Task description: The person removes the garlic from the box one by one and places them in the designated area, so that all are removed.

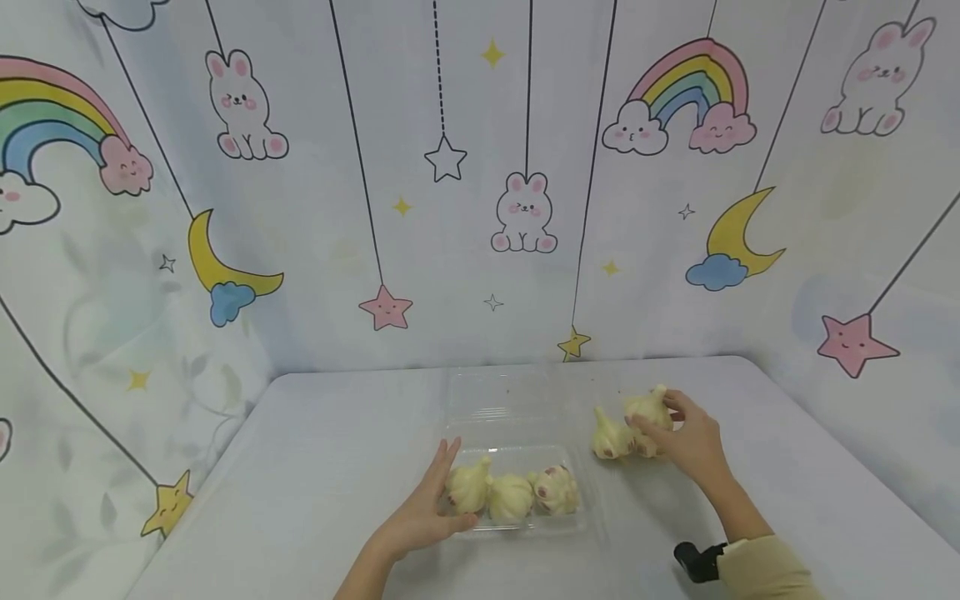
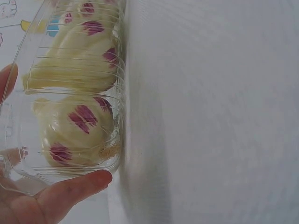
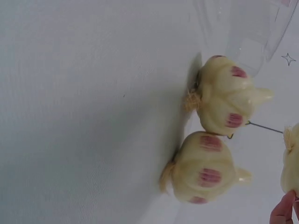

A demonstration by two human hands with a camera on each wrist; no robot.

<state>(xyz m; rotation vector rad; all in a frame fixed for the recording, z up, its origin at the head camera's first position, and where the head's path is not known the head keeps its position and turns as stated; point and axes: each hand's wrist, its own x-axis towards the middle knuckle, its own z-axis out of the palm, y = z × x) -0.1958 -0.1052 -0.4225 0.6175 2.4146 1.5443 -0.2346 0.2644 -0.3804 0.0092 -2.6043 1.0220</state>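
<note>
A clear plastic box (image 1: 576, 467) lies with its lid folded back, holding three garlic bulbs (image 1: 512, 498) in a row. My left hand (image 1: 423, 515) holds the box's left end, thumb along the near side and fingers toward the far side. In the left wrist view the bulbs show through the ribbed wall (image 2: 70, 91). To the right of the box, my right hand (image 1: 693, 442) pinches another garlic bulb (image 1: 647, 406), raised above the table. Below it sit two more bulbs, a left one (image 3: 226, 95) and a right one (image 3: 205, 168), side by side and seemingly touching.
The transparent lid (image 1: 502, 396) lies flat behind the box. A white cloth covers the table (image 1: 315, 450), and a patterned curtain (image 1: 315, 208) rises behind its far edge. A black device (image 1: 699, 562) sits at the right wrist by the sleeve.
</note>
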